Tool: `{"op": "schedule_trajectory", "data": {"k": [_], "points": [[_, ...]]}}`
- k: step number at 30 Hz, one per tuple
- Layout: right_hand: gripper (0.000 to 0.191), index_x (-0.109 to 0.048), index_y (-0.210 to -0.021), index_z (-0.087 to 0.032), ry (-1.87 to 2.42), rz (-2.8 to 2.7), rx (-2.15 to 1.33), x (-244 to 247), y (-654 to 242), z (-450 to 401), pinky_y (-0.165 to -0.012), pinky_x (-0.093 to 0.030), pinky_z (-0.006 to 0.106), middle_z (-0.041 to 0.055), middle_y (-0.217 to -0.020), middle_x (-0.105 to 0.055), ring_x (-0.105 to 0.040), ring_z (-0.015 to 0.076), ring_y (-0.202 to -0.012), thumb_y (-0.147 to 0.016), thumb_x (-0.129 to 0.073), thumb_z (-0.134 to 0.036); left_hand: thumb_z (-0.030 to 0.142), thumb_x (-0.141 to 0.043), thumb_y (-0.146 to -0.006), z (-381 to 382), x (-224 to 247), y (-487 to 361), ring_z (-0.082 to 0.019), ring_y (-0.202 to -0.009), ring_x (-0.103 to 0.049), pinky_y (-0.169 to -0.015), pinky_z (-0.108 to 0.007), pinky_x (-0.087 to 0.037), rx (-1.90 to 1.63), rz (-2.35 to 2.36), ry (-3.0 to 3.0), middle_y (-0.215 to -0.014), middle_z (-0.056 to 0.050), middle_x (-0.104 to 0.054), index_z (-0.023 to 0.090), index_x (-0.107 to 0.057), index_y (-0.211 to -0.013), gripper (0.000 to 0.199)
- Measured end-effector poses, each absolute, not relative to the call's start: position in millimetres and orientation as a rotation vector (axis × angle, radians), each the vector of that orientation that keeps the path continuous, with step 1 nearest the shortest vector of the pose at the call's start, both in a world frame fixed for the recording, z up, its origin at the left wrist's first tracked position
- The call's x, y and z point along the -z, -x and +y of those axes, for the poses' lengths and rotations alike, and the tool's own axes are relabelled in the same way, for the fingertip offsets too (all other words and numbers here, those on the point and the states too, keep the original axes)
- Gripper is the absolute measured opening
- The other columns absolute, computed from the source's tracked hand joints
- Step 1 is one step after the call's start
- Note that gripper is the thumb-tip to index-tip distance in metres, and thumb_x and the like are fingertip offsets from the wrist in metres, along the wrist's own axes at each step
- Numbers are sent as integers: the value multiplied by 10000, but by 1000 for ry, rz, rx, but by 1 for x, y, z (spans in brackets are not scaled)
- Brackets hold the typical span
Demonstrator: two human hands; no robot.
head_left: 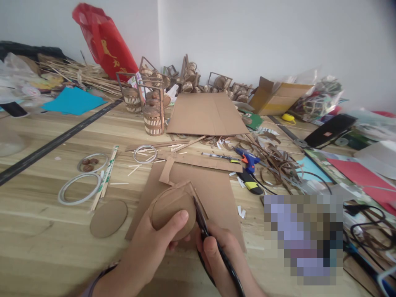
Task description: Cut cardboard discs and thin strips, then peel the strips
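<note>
My left hand grips a piece of cardboard with a round outline on it, the thumb pressed flat across its face. Black-handled scissors are in my right hand, and their blades meet the right edge of that cardboard, where a strip stands off from the round part. Under both hands lies a flat cardboard sheet. A loose cardboard disc rests on the table to the left. Just beyond the hands is a cardboard offcut with a curved cutout.
Tape rolls lie at left. A blue glue gun and a yellow-black utility knife sit right of the sheet, near tangled brown strips. Small wooden buckets and a larger cardboard sheet stand farther back.
</note>
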State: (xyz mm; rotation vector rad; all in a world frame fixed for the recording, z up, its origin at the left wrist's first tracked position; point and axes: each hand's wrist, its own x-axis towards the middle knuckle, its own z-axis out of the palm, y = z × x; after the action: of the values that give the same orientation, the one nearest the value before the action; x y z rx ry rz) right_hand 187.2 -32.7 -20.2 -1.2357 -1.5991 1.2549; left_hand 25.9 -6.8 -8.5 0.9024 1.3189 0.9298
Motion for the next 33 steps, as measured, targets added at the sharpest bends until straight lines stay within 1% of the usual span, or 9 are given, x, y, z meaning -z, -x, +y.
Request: {"op": "schedule_trajectory", "data": {"k": [5,8,10,12,17,23,26,29,33], "points": [[651,-443,-665,-232,1242,-1580,-1276,18,-186,-33,-473,-286,252,-55,-516,-344,-301,110,-465,-852,-321,-843,633,-734,-740,-6,9,-25,-222,-649,-677,-471,-246,-506,-971,1350,-822,-813,-51,-754,210,-726,-1021,508],[686,-477,-684,-217,1232,-1536,-1251,20,-184,-33,-504,-330,244,-42,-564,-391,-357,116,-523,-801,-359,-882,631,-718,-758,-5,7,-23,-249,-737,-705,-508,-252,-531,-949,1357,-854,-893,-70,-767,198,-738,-1025,509],[740,-521,-737,-201,1258,-1504,-1239,20,-185,-33,-496,-328,238,-35,-606,-417,-375,118,-551,-735,-382,-928,626,-719,-753,-5,5,-22,-255,-734,-709,-507,-252,-533,-921,1374,-905,-873,-76,-768,179,-748,-999,511],[784,-546,-787,-189,1273,-1502,-1261,20,-187,-33,-476,-304,236,-43,-600,-413,-352,108,-529,-695,-391,-952,622,-722,-743,-5,3,-21,-266,-746,-714,-528,-262,-548,-899,1374,-949,-852,-80,-768,167,-756,-972,510],[776,-532,-808,-190,1241,-1513,-1386,18,-191,-34,-420,-217,238,-61,-534,-412,-326,82,-441,-704,-391,-946,637,-701,-741,-7,4,-22,-290,-819,-722,-614,-302,-588,-910,1433,-983,-880,-90,-771,168,-768,-947,517],[756,-499,-739,-201,1244,-1528,-1360,16,-189,-33,-407,-213,235,-52,-529,-410,-324,82,-446,-720,-366,-945,624,-719,-724,-8,8,-22,-304,-845,-723,-609,-304,-586,-919,1496,-974,-833,-97,-765,171,-763,-884,482],[739,-481,-715,-206,1285,-1560,-1354,16,-190,-33,-407,-208,238,-56,-504,-382,-314,84,-440,-756,-333,-928,625,-711,-736,-7,7,-22,-308,-874,-722,-601,-298,-588,-907,1445,-986,-854,-95,-769,180,-769,-905,480],[742,-470,-692,-207,1298,-1561,-1346,17,-190,-33,-407,-195,241,-57,-493,-363,-307,83,-439,-757,-318,-931,627,-705,-749,-7,7,-21,-310,-913,-716,-652,-309,-600,-907,1441,-1008,-898,-92,-771,177,-769,-946,495],[729,-460,-668,-207,1283,-1532,-1311,17,-188,-35,-416,-197,243,-58,-486,-356,-297,80,-440,-773,-333,-916,625,-699,-759,-7,8,-21,-324,-967,-705,-711,-322,-599,-911,1445,-1039,-873,-86,-771,184,-779,-939,483]]}}
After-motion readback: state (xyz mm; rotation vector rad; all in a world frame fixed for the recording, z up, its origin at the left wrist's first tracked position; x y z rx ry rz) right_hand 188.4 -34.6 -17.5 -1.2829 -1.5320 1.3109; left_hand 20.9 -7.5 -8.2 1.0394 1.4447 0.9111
